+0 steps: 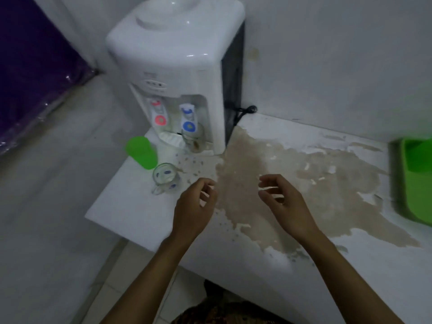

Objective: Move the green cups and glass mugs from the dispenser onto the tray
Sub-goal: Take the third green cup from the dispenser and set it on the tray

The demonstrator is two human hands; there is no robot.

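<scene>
Hands empty, left hand (195,208) and right hand (284,202) loosely curled, poised between trips; glass mug (166,177) just left of left fingertips, green cup (140,152) beyond; tray (416,178) far right of right fingers.

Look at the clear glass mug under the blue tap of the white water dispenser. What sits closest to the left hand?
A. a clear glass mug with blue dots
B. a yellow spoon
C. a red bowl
A: the clear glass mug with blue dots stands on the white counter, just left of the empty left hand.
</scene>
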